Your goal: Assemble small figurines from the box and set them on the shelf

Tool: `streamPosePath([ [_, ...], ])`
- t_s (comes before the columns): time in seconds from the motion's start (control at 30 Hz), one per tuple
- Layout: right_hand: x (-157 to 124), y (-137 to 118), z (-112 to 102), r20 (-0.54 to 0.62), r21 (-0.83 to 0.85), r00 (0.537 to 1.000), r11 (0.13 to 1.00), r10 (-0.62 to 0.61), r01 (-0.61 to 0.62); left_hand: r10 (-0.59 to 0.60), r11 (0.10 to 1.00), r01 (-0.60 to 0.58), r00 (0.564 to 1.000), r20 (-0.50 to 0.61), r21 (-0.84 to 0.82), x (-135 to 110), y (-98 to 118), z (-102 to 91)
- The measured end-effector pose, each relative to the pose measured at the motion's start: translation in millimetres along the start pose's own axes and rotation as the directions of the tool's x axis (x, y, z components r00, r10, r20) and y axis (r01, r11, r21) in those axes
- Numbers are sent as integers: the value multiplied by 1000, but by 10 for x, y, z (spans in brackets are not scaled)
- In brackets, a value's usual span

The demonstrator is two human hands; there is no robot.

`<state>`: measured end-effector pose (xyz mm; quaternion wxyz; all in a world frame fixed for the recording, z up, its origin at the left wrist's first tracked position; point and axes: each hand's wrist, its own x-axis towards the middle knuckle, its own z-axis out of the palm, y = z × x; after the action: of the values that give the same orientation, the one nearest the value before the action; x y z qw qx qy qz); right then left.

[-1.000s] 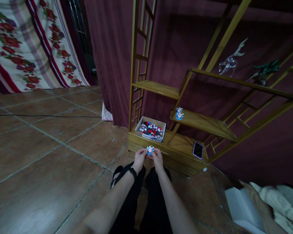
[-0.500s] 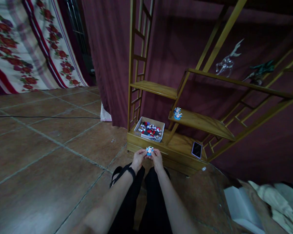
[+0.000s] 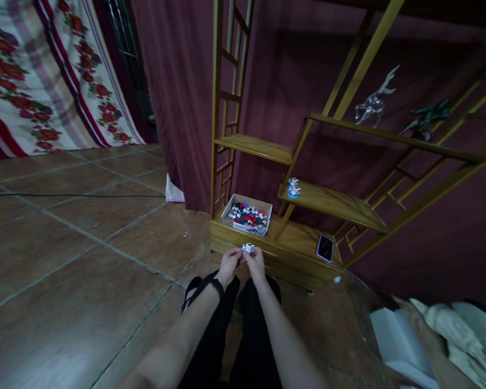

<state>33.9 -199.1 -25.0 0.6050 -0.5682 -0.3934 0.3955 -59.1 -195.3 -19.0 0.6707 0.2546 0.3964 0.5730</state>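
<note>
A small blue-and-white figurine (image 3: 248,248) is pinched between my two hands, just in front of the low drawer unit. My left hand (image 3: 229,263) grips it from the left side, fingers closed. From the right, my right hand (image 3: 255,262) closes its fingers on the same figurine and covers part of its base. Beyond my hands, an open cardboard box (image 3: 230,219) holds many small red, black and white figures. Two similar blue-and-white figurines (image 3: 294,189) stand at the left end of the small middle shelf (image 3: 332,205).
A wooden shelf rack (image 3: 253,147) rises ahead against a dark red curtain (image 3: 178,108). On its base lies a phone (image 3: 325,248). A clear glass deer (image 3: 372,105) and a dark green ornament (image 3: 427,119) stand on a higher shelf. A white box (image 3: 400,340) sits at lower right.
My right fingers have shifted slightly over the figurine's base, and the figurine looks a little turned. Both hands stay in about the same place.
</note>
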Motion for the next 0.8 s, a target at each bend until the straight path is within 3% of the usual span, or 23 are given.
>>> streamPosePath([
  [0.13, 12, 21, -11, -61, -129, 996, 990, -68, 60, -33, 999, 33, 999, 15, 17, -23, 27, 20],
  [0.27, 10, 19, -16, -94, -166, 994, 985, -60, 44, -60, 998, 60, 998, 23, 31, -34, 43, 35],
  [0.47, 10, 3, -3, -51, -19, 997, 998, -52, 52, -75, 997, 75, 996, 52, -8, -40, 52, 50],
  [0.6, 0, -23, -25, 89, 121, 995, 991, 45, -56, -83, 996, 84, 996, 28, -37, -23, 68, 31],
  [0.8, -9, -47, -68, 121, 206, 989, 973, 85, -109, -118, 992, 119, 993, 22, -44, -15, 83, 5],
])
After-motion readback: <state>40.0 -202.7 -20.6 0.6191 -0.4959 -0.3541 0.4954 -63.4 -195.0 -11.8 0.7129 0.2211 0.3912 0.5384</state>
